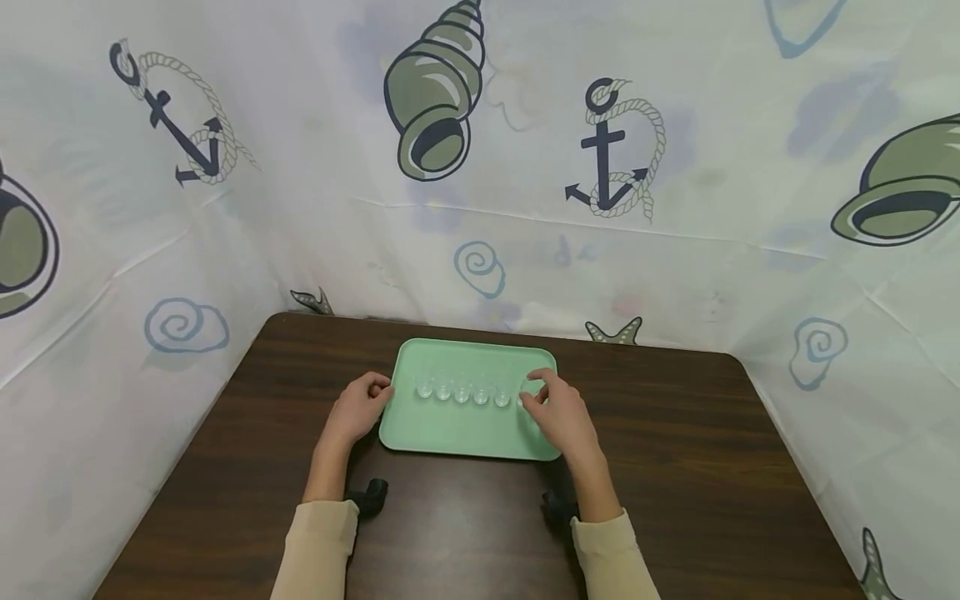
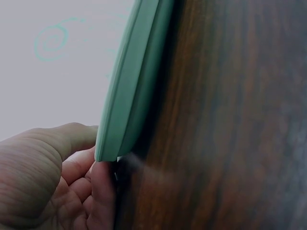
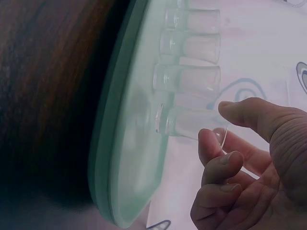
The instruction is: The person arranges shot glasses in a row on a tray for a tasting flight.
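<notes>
A row of several small clear shot glasses [image 1: 462,394] stands upright across a mint-green tray [image 1: 465,437]. My left hand [image 1: 362,408] holds the tray's left edge; in the left wrist view the thumb lies at the rim [image 2: 122,96] with curled fingers under it. At the row's right end, my right hand [image 1: 557,410] has thumb and fingers around the top of the last shot glass [image 3: 184,122], whose base stands on the tray. From the head view that glass is mostly hidden by the hand. Its neighbour [image 3: 189,79] stands close beside it.
The tray lies on a dark brown wooden table [image 1: 465,517]. Black straps [image 1: 369,498] hang at both wrists near the cream sleeves [image 1: 315,546]. A white cloth backdrop [image 1: 525,200] with shells and anchors rises behind the table and at both sides.
</notes>
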The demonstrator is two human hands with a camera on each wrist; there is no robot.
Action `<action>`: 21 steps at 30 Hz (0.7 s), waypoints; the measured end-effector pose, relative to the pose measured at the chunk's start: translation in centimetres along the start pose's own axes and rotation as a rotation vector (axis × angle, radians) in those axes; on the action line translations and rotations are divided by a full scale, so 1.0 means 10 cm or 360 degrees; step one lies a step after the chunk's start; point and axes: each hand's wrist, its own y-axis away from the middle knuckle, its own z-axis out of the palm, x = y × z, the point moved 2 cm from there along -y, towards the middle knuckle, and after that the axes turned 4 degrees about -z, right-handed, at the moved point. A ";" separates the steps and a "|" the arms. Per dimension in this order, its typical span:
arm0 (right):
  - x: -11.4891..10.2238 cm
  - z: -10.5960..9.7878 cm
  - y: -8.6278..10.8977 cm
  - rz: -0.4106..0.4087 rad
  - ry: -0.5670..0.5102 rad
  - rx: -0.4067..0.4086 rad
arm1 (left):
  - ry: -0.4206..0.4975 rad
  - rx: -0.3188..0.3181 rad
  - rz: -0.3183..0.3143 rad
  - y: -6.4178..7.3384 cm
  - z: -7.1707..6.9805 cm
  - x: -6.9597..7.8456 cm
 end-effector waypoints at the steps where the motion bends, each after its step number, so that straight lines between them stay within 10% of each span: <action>1: 0.00 0.00 0.00 -0.0001 -0.0001 0.0005 | -0.0001 -0.0001 0.0001 0.00 0.00 0.00; 21: 0.02 0.09 -0.05 -0.0010 0.0003 -0.0074 | 0.0010 -0.0047 -0.0046 0.00 0.00 -0.01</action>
